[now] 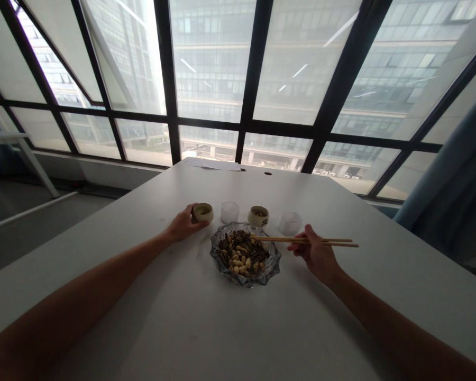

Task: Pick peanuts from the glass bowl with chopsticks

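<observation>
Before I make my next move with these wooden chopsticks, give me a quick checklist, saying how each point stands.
1. Right grip closed on the long, slim, tan wooden chopsticks: ok.
2. Chopstick tips over the clear, scalloped glass bowl: ok.
3. Morsel pinched between the tips: cannot tell, too small.
4. Left grip on the round, beige, ceramic-looking cup: ok.
5. Round, beige, black-marked, ceramic-looking cup upright on the white, smooth table: ok.
6. Contents of the two translucent, plastic-looking containers: cannot tell.
</observation>
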Tool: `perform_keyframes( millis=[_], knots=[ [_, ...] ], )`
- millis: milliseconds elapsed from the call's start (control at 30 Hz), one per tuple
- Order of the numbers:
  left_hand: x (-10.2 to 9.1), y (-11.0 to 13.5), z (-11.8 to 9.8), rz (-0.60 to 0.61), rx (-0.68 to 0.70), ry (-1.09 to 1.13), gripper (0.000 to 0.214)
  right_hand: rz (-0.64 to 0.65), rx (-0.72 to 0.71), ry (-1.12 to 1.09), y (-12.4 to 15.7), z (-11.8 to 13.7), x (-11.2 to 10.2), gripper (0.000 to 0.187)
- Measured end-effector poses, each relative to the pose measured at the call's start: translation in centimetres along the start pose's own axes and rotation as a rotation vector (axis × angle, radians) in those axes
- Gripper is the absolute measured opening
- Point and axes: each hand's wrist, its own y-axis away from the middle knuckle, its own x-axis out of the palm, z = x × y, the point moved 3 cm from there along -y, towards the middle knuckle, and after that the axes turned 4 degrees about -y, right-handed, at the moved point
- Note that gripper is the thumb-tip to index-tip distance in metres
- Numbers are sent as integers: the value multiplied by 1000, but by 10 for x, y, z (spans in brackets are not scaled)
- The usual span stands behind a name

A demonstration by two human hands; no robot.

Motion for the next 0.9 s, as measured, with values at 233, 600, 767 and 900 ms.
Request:
perform_keyframes(
  millis=[233, 600, 767, 900],
  knots=[
    [-3, 1, -3, -47, 50, 23, 73, 15, 102, -64, 1, -10, -6, 54],
    [-7, 11, -19, -177, 344, -29, 66, 163, 73, -41, 18, -10, 10, 56],
    [-6, 12, -18, -174, 342, -31, 67, 83, 102, -79, 15, -8, 6, 54],
    [-7, 11, -19, -170, 286, -35, 69, 48, 118, -94, 14, -9, 4, 52]
  ],
)
